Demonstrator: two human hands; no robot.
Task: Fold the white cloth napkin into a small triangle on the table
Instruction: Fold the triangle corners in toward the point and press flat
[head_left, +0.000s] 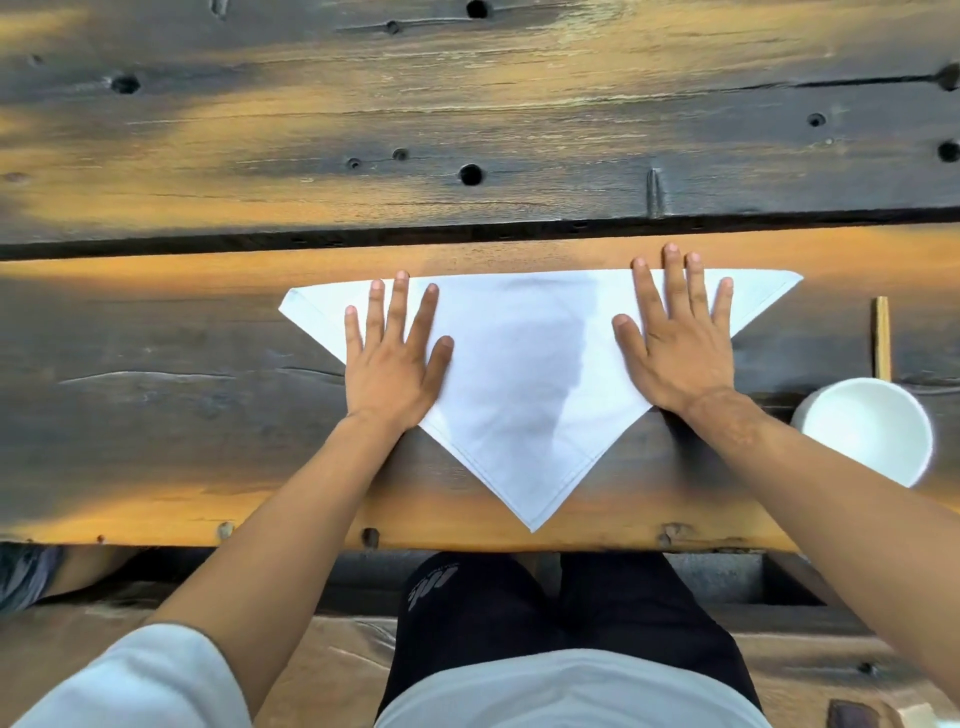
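Observation:
The white cloth napkin (530, 364) lies flat on the dark wooden table (156, 364) as one large triangle. Its long folded edge runs along the far side and its point faces me near the table's front edge. My left hand (397, 358) rests palm down on the napkin's left half, fingers spread. On the right half my right hand (675, 343) lies flat the same way, its fingertips reaching the far edge. Neither hand grips the cloth.
A white bowl (867, 431) stands at the right, close to my right wrist. A thin wooden stick (881, 338) lies just beyond the bowl. A dark gap (467, 236) between planks runs across the table behind the napkin.

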